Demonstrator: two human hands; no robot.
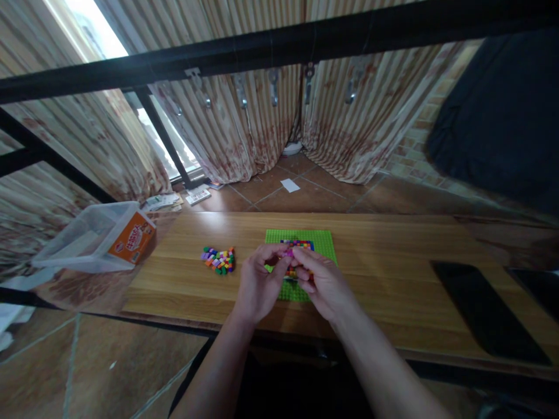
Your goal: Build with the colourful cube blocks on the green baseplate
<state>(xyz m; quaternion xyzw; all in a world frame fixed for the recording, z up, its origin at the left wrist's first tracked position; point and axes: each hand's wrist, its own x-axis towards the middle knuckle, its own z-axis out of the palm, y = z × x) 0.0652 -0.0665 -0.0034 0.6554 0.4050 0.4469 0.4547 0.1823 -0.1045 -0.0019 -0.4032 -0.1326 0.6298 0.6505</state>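
Observation:
Both my hands meet above a green studded baseplate (323, 237) on the wooden table. My left hand (261, 279) and my right hand (322, 279) pinch small pink-purple toy bricks (287, 254) between their fingertips. Exactly how many pieces they hold is hidden by the fingers. Beneath the hands, a block of multicoloured bricks (305, 244) sits on the baseplate, partly covered. Left of my left hand lies a loose pile of small coloured bricks (219, 260).
A clear plastic bin (87, 238) with an orange label stands at the table's left end. A flat black object (487, 308) lies on the right of the table (393, 250). A black metal bar (262, 43) with hanging clips crosses in front of the curtains.

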